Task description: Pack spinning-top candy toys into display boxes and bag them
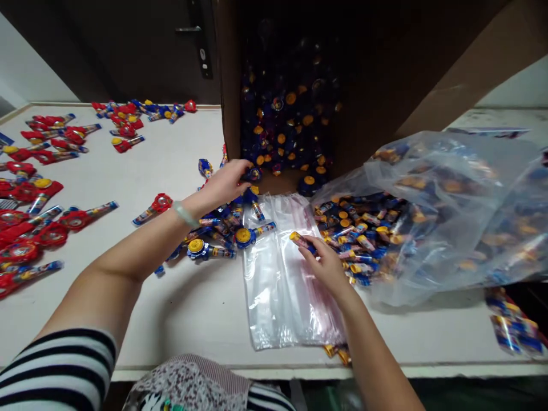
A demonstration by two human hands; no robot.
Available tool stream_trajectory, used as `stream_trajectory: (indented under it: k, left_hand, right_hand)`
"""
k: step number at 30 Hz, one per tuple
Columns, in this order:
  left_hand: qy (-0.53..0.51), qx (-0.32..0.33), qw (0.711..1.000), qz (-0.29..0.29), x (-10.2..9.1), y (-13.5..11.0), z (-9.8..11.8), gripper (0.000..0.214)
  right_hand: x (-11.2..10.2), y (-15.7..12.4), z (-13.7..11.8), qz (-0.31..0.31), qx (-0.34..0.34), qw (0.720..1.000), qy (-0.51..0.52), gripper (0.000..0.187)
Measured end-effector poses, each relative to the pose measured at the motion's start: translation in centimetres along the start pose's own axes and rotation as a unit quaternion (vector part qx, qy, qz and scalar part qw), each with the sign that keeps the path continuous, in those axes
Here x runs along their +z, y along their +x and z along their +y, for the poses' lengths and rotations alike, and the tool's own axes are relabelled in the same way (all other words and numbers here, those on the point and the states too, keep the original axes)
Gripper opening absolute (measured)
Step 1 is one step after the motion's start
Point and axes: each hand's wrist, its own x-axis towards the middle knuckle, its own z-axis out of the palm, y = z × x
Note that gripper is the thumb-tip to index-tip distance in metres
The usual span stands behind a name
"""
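The toys are small blue plastic pieces, each with a round yellow cap at one end and a slim printed handle. The right hand [327, 265] pinches one such toy [299, 240] between thumb and fingers, its yellow end pointing left, just above a stack of clear bags [278, 297] lying near the desk's [192, 308] front edge. The left hand [226, 182] is curled around another blue toy [253, 174] at the mouth of a cardboard box [363, 85] tipped on its side at the desk's back edge. A loose heap of blue toys [222, 228] lies just below that hand. Red toys [38, 188] spread along the left edge. A large plastic sack [449, 217] of blue toys sits right of the right hand.
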Motion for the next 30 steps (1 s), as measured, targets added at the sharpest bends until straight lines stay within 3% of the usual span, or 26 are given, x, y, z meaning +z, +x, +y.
stream_trajectory:
  k: [2,3,5,8,11,14,16,19,22,24,26,30]
  left_hand:
    - [0.082,-0.034,0.986,-0.14,2.3,5.3,2.1,0.045]
    - [0.113,-0.058,0.975,-0.182,3.6,7.8,2.6,0.047]
    - [0.139,-0.089,0.962,-0.219,6.4,11.5,2.9,0.051]
    - [0.137,-0.116,0.955,-0.234,9.4,14.1,2.0,0.059]
    - [0.124,-0.138,0.954,-0.236,9.7,14.9,1.5,0.072]
    - [0.056,-0.141,0.961,-0.231,7.0,14.5,2.4,0.073]
    - [-0.152,-0.143,0.953,-0.219,4.4,12.6,3.8,0.063]
    - [-0.465,-0.121,0.856,-0.191,1.0,6.2,6.1,0.049]
    - [-0.562,-0.103,0.81,-0.132,0.0,-1.8,7.5,0.043]
    - [-0.584,-0.107,0.803,-0.052,0.3,-5.9,7.9,0.044]
    - [-0.568,-0.114,0.815,0.014,0.9,-8.6,8.1,0.045]
    - [-0.5,-0.098,0.859,0.052,1.0,-10.9,8.3,0.043]
  right_hand:
    - [0.7,0.9,-0.3,-0.022,-0.013,1.0,0.007,0.033]
    - [1.1,1.3,-0.6,-0.034,-0.022,0.999,0.012,0.032]
    - [1.7,1.9,-1.2,-0.059,-0.041,0.997,0.018,0.03]
    - [2.0,2.2,-1.5,-0.084,-0.055,0.995,0.016,0.028]
    - [1.5,2.5,-0.9,-0.087,-0.049,0.995,0.013,0.029]
    - [1.0,2.6,-0.4,-0.044,-0.032,0.998,0.014,0.032]
    - [0.8,2.6,-0.9,0.005,-0.02,1.0,0.018,0.033]
    - [1.1,2.1,-2.7,0.063,-0.014,0.997,0.034,0.035]
    - [2.0,1.1,-5.0,0.085,-0.033,0.995,0.042,0.036]
    - [2.6,0.1,-6.2,0.088,-0.052,0.994,0.036,0.035]
    - [3.0,-0.9,-7.1,0.089,-0.067,0.994,0.019,0.036]
    - [3.1,-2.6,-8.1,0.069,-0.09,0.992,-0.051,0.039]
